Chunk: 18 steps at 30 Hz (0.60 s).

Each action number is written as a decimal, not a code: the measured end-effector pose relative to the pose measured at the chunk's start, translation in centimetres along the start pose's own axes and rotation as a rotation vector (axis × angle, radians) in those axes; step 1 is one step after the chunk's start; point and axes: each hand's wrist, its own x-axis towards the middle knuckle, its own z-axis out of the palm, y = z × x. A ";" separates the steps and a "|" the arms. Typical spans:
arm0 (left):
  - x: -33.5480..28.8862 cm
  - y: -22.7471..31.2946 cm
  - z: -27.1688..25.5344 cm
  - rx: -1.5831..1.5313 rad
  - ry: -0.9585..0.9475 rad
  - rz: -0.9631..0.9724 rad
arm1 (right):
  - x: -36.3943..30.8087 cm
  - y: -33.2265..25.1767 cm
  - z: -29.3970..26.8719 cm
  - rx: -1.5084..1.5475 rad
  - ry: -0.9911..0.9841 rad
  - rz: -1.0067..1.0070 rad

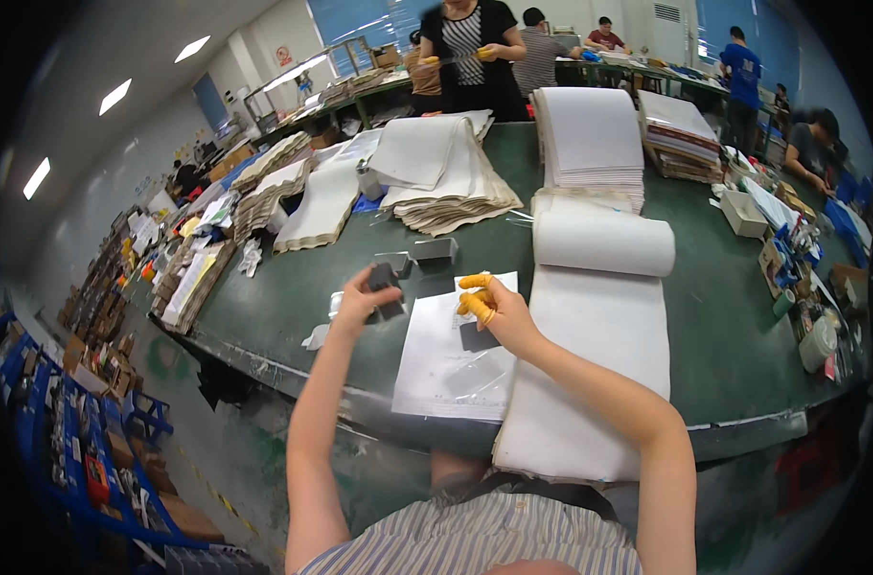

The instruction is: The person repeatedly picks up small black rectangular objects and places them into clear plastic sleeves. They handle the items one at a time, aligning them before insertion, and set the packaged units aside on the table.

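My left hand [360,295] is closed around a stack of dark grey rectangular pieces [386,285], held above the green table and slightly blurred. Yellow finger cots cover fingertips of my right hand [499,311]. Its fingers are bent but apart, with nothing visible between them. Just below them, a single dark grey rectangular piece [477,336] is over a white printed sheet [427,369]. Clear film [489,369] shows shiny on that sheet. Beyond my left hand stand two more dark grey stacks, one larger [435,251] and one smaller [392,262].
Right of the sheet, a long white paper pile [599,355] has its top rolled back [604,241]. More paper stacks [446,182] stand farther off. Bottles and boxes [820,345] crowd the right edge. Across the table, a person [470,53] stands, wearing yellow finger cots.
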 end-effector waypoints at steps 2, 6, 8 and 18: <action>-3.2 -3.1 1.6 -0.045 0.078 -0.012 | 0.3 -0.3 1.4 -0.092 -0.120 0.053; -6.4 -6.2 4.6 -0.165 -0.009 0.023 | 0.4 1.0 3.2 -0.258 -0.305 -0.007; -6.7 -6.7 4.9 -0.159 -0.033 0.069 | 0.6 1.8 3.5 -0.284 -0.360 -0.012; -7.9 -6.2 5.7 -0.101 0.026 0.075 | 2.1 2.8 5.0 -0.192 -0.457 -0.024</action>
